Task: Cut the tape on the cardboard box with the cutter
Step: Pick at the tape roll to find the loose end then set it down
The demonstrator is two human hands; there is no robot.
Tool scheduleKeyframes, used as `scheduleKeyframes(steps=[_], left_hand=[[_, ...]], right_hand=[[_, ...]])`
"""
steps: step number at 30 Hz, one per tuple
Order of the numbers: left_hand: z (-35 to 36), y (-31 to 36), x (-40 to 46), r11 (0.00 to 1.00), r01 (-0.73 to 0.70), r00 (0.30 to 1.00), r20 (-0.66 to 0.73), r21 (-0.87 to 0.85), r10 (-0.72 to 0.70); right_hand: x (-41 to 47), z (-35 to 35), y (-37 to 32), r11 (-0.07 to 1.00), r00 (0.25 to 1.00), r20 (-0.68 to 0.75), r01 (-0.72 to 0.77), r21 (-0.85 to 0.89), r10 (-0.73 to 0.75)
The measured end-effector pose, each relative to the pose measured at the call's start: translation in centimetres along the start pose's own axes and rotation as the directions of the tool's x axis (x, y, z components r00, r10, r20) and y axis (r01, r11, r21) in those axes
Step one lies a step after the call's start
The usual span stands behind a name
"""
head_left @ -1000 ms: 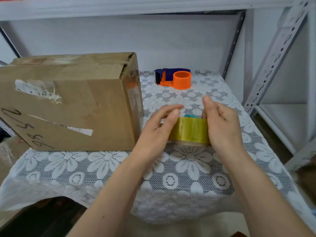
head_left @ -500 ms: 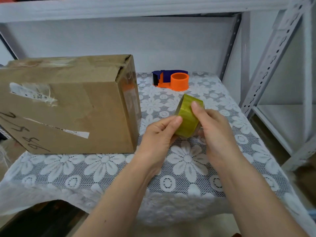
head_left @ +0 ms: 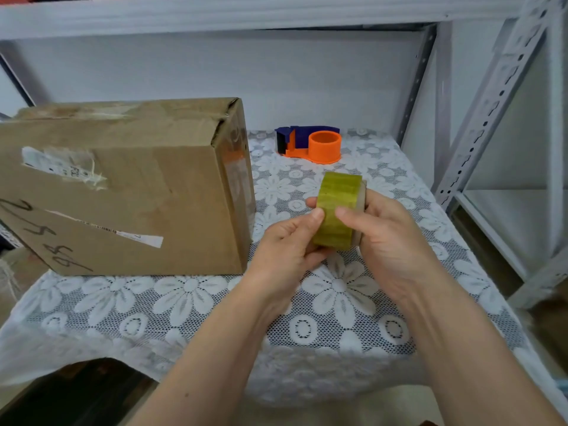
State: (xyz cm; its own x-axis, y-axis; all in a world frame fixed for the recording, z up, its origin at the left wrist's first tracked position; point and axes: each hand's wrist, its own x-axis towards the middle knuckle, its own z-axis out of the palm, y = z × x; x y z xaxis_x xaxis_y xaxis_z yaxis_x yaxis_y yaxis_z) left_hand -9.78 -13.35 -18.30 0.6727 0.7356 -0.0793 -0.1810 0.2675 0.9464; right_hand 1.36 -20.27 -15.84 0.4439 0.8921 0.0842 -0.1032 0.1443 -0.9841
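Note:
A brown cardboard box (head_left: 129,186) with torn labels and clear tape on its right end stands on the left of the lace-covered table (head_left: 190,299). A yellowish roll of tape (head_left: 336,207) is held upright above the table, right of the box. My left hand (head_left: 285,244) pinches its near face with thumb and fingers. My right hand (head_left: 390,238) grips the roll from the right, thumb on the tape surface. An orange and blue tape dispenser (head_left: 310,144) sits at the back of the table. No separate cutter shows in this view.
The table sits inside a grey metal shelving frame, with a slotted upright (head_left: 488,103) at the right and a shelf board (head_left: 215,13) overhead. A white wall closes the back. Another box (head_left: 12,278) shows at the lower left.
The tape roll was lifted off the table and turned from lying sideways to standing on edge between both hands. Both thumbs now rest on its outer face.

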Motion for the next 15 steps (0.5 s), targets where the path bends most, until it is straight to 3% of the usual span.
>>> scheduleKeyframes(steps=[4,8,12,15], left_hand=[[0.4,0.2,-0.5,0.989,-0.007,0.999,-0.05,0.149,0.015],[-0.3,0.6,-0.6,0.902,-0.067,0.968,-0.191,0.426,0.162],[-1.5,1.4,-0.2,0.865,-0.186,0.982,0.077,0.466,0.17],[-1.5,1.4,-0.2,0.887,-0.238,0.956,0.256,0.396,0.142]], right_hand=[[0.1,0.1,0.2,0.999,0.994,-0.11,0.017,0.047,-0.011],[0.1,-0.4,-0.1,0.998,0.995,-0.096,0.027,-0.054,-0.032],[-0.2,-0.5,-0.1,0.997,0.993,0.114,0.005,-0.074,0.003],[-0.4,-0.1,0.3,0.993,0.972,0.235,-0.003,-0.12,0.032]])
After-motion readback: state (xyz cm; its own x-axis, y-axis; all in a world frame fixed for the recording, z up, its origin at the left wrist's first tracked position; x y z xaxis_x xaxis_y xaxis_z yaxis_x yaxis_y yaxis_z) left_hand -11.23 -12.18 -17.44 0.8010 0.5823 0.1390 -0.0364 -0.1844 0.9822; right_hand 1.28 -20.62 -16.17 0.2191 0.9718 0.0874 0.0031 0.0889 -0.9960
